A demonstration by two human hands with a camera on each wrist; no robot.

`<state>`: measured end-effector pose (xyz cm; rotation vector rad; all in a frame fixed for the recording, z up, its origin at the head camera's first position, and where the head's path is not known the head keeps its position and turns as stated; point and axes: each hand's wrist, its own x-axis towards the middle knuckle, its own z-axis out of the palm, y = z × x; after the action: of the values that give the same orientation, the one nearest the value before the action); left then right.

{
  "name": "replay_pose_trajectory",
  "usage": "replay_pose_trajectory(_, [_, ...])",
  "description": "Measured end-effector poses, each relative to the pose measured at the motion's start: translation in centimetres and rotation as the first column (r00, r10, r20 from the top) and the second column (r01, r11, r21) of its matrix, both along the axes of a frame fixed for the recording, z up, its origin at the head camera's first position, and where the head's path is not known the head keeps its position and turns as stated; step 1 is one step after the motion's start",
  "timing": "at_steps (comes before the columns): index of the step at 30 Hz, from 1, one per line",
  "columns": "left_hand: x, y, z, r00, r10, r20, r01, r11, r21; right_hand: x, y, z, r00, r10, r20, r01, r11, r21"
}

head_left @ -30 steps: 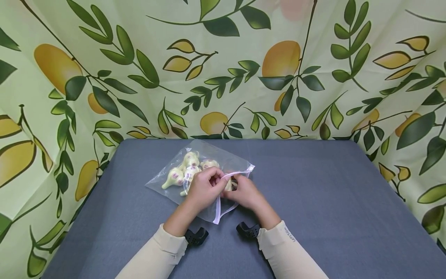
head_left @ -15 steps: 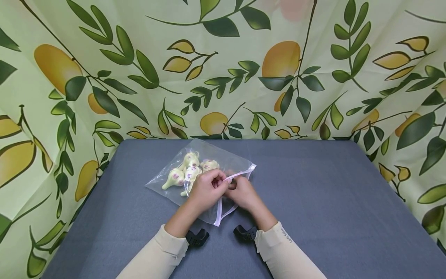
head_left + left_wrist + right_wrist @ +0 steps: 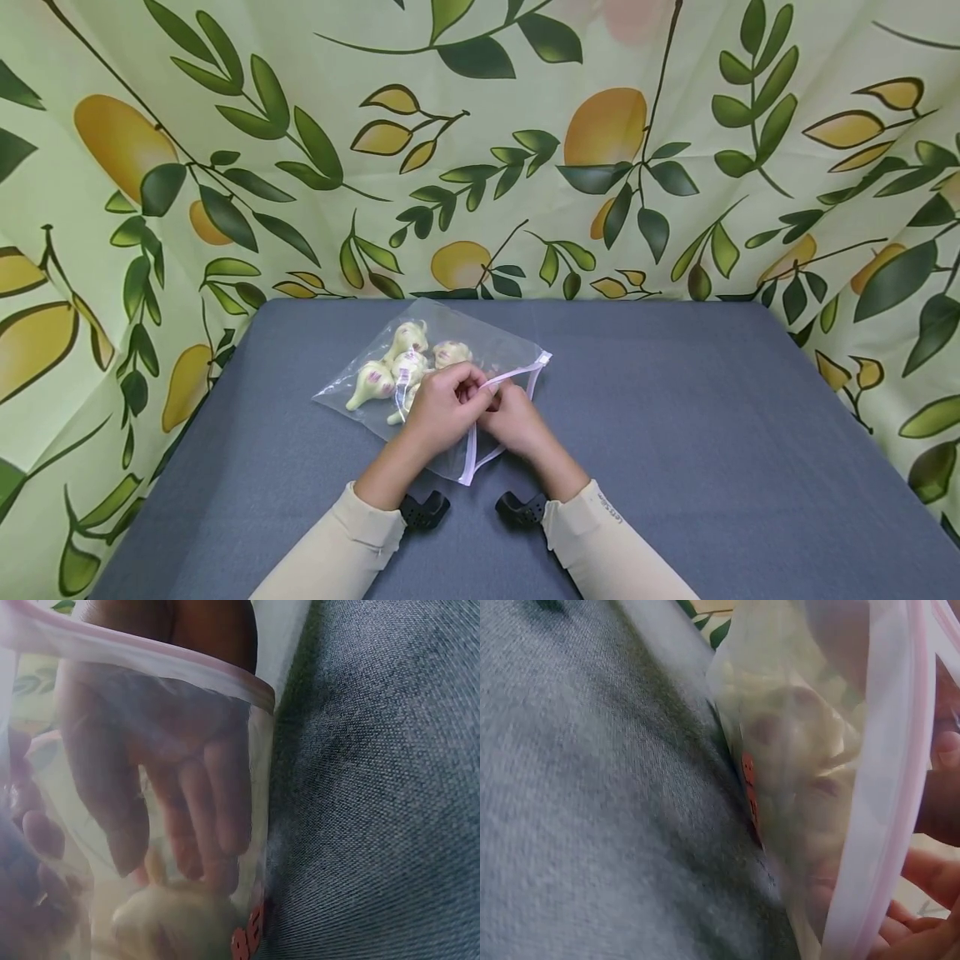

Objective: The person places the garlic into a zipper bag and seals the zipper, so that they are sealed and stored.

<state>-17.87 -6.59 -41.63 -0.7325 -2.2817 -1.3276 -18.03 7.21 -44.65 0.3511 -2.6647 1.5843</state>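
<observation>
A clear zip bag (image 3: 480,329) with a pale pink zip edge (image 3: 470,457) lies on the table, its mouth toward the person. Several garlic bulbs (image 3: 373,382) with purple marks sit inside it. My left hand (image 3: 442,407) pinches the bag's rim near the middle of the mouth. Through that mouth my right hand (image 3: 517,423) reaches in, as the left wrist view shows through the film. There its fingers (image 3: 196,799) point down, fairly straight, with the tips right at the top of one garlic bulb (image 3: 176,924) and around its stem.
A grey cloth-covered table (image 3: 712,433) extends to both sides of the bag. Behind and beside it hangs a curtain (image 3: 495,108) printed with fruit and leaves. Black wrist mounts (image 3: 425,510) sit at both sleeve cuffs.
My right hand has moved left and deeper into the bag with a garlic bulb, which has left its fingers. The bulbs at the left have shifted slightly. My left hand keeps its pinch.
</observation>
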Motion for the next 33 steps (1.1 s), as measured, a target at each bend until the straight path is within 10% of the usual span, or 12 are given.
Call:
replay_pose_trajectory(10, [0.0, -0.1, -0.1, 1.000, 0.006, 0.026, -0.006, 1.000, -0.011, 0.4, -0.3, -0.3, 0.986, 0.165, -0.015, -0.165, 0.986, 0.005])
replay_pose_trajectory(24, [-0.1, -0.2, 0.0, 0.999, -0.008, 0.031, 0.008, 1.000, 0.003, -0.4, 2.4, 1.2, 0.964, 0.220, 0.150, -0.188, 0.962, -0.198])
replay_pose_trajectory(33, [-0.1, -0.2, 0.0, 0.999, -0.001, 0.042, 0.001, 1.000, 0.000, -0.6, 4.9, 2.7, 0.945, 0.290, 0.152, -0.271, 0.953, -0.134])
